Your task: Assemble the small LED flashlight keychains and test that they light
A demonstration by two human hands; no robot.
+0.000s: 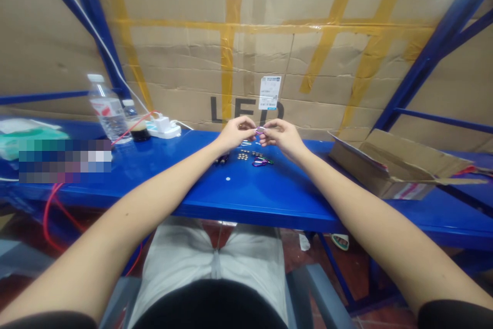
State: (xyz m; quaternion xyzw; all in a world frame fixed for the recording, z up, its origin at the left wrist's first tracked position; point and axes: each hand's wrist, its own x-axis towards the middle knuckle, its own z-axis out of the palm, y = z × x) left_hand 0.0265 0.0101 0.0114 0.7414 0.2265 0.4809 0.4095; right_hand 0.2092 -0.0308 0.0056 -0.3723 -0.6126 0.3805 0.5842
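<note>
Above the back part of the blue table [246, 190], my left hand [238, 133] and my right hand [283, 136] meet at the fingertips. Between them they pinch a small purple carabiner [260, 130], one hand at each end. Just below the hands lie more carabiners [262, 162] in purple and green. Small metal round pieces [243, 155] are grouped beside them. Some dark slim items [222, 159] rest under my left wrist, too small and partly covered to name. A white dot-like disc [228, 179] lies nearer to me.
An open cardboard box [385, 175] stands at the right. On the left are a water bottle [109, 111], a small dark-liquid bottle [136, 123], a white power strip [165, 128] and a red cable [50, 211]. A large cardboard panel [185, 62] rises behind the table.
</note>
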